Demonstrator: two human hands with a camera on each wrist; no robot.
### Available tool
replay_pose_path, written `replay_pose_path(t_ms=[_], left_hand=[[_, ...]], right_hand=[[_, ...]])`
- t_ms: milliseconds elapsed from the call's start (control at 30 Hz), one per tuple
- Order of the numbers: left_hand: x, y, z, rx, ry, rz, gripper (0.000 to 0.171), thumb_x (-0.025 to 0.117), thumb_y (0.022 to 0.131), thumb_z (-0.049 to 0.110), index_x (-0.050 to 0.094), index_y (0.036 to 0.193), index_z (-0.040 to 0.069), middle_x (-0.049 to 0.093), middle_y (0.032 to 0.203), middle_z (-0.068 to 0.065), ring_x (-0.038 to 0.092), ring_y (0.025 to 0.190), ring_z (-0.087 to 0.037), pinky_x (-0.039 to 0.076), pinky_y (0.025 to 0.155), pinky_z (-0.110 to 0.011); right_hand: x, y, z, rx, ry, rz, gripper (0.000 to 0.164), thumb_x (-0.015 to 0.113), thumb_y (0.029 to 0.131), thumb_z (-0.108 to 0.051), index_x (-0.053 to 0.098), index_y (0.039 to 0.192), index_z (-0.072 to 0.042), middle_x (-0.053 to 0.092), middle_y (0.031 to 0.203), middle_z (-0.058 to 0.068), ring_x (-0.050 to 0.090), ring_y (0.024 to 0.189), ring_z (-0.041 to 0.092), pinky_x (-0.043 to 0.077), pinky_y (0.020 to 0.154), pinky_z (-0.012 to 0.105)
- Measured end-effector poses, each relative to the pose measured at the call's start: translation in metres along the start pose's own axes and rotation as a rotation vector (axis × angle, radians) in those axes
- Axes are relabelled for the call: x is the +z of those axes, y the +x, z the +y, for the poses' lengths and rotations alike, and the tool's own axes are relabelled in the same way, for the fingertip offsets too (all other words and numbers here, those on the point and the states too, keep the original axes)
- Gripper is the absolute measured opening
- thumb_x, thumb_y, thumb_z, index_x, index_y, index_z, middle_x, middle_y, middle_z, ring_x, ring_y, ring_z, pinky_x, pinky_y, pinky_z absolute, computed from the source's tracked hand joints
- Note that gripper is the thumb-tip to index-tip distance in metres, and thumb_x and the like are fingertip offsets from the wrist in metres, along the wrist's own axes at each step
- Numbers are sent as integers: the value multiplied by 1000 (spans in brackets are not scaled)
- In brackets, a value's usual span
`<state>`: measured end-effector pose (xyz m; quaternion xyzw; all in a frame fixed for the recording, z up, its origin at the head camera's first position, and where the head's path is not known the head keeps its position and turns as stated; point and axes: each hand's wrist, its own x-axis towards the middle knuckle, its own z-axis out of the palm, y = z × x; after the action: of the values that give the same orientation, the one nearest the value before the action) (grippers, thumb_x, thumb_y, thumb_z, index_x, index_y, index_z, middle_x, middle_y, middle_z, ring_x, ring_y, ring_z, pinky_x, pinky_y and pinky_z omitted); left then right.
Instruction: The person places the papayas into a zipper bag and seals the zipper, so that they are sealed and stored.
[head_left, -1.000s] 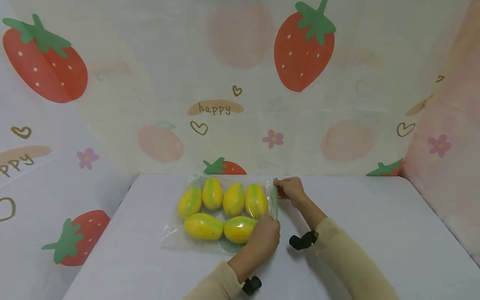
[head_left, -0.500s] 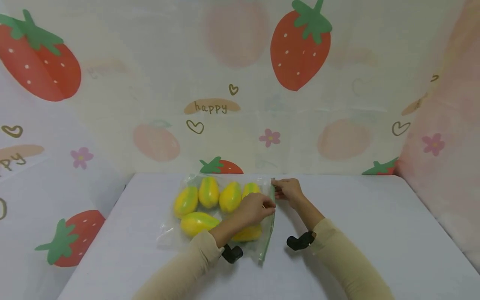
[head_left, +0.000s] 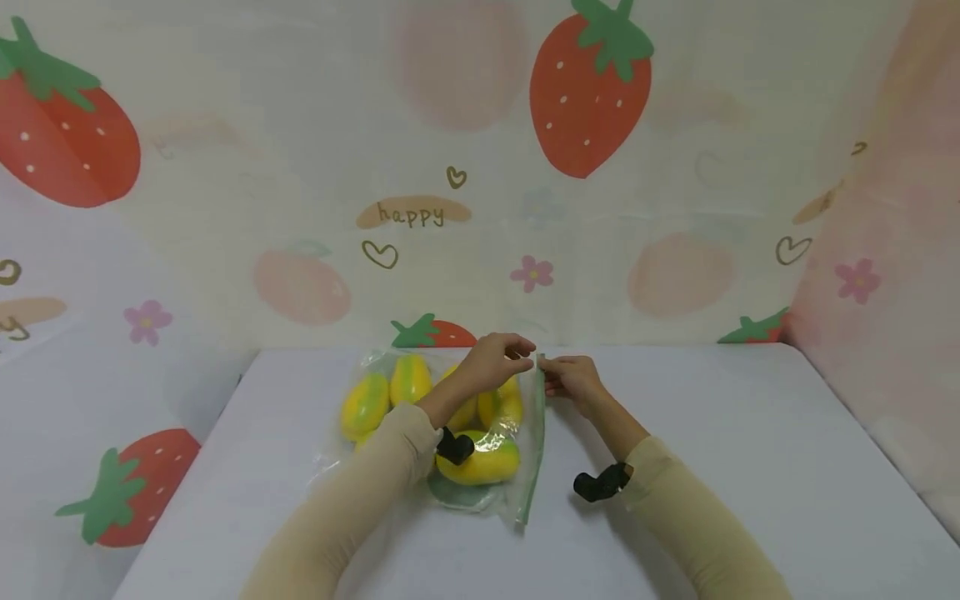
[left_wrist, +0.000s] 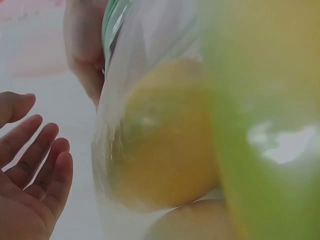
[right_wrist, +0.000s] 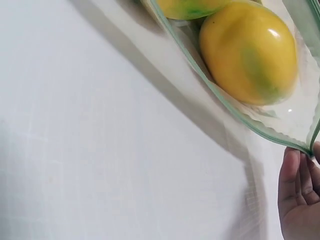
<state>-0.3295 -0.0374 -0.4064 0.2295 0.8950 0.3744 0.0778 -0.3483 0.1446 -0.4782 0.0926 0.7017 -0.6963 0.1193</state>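
Observation:
A clear zip bag (head_left: 506, 504) lies on the table, holding several yellow-and-green, papaya-like fruits (head_left: 480, 467). Its green zip edge (head_left: 536, 458) runs along the right side. My right hand (head_left: 574, 380) pinches the far corner of that edge; in the right wrist view the fingers of the right hand (right_wrist: 300, 185) hold the corner, and the zip lips spread apart beyond it. My left hand (head_left: 495, 362) reaches over the bag, near the same corner. Its fingers are loosely bent and hold nothing, as the left hand (left_wrist: 37, 175) also shows in the left wrist view. The left forearm hides some fruits.
The white table (head_left: 675, 467) ends at a strawberry-print backdrop (head_left: 592, 250) just behind the bag. Similar printed cloth stands at both sides. A black wrist camera (head_left: 600, 483) sits on the right wrist, another black camera (head_left: 454, 448) on the left.
My left hand has let go of the zip edge's near part and moved away from me over the bag, toward my right hand. My right hand keeps its pinch at the far corner.

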Motion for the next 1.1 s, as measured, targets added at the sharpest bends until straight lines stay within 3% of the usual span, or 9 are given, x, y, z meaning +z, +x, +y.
replay_pose_path(t_ms=[233, 467, 667, 967, 1100], left_hand=[[2, 17, -12, -115, -79, 31, 31, 59, 98, 22, 64, 125, 9, 66, 125, -9, 61, 118, -26, 51, 99, -38], [-2, 32, -13, -150, -136, 22, 30, 58, 98, 20, 65, 123, 5, 66, 126, -12, 59, 119, -27, 48, 103, -39], [-6, 41, -10, -221, -216, -28, 34, 58, 98, 24, 64, 126, 5, 62, 132, -14, 54, 125, -30, 43, 109, -43], [-6, 48, -17, -238, -151, -122, 35, 55, 99, 27, 65, 124, 6, 63, 129, -14, 57, 121, -30, 42, 109, -43], [-7, 51, -18, -250, -168, -149, 34, 56, 99, 27, 66, 124, 6, 66, 125, -14, 61, 117, -30, 43, 109, -44]], right_hand=[[1, -2, 0, -13, -22, -28, 33, 66, 93, -17, 64, 110, 11, 63, 67, -1, 60, 56, 10, 55, 57, 21], [2, -6, -2, -34, -14, -39, 31, 64, 94, -17, 64, 110, 9, 64, 73, -1, 59, 59, 10, 55, 58, 20], [2, -7, -4, -65, -16, -60, 31, 64, 94, -17, 64, 111, 9, 64, 75, -2, 59, 61, 11, 56, 61, 21], [-2, -7, -3, -105, -5, -97, 31, 62, 96, -17, 64, 112, 9, 65, 78, -1, 59, 64, 12, 56, 63, 21], [-3, -8, -5, -118, -9, -97, 33, 62, 96, -18, 63, 114, 10, 66, 80, -2, 59, 65, 12, 57, 64, 21]])
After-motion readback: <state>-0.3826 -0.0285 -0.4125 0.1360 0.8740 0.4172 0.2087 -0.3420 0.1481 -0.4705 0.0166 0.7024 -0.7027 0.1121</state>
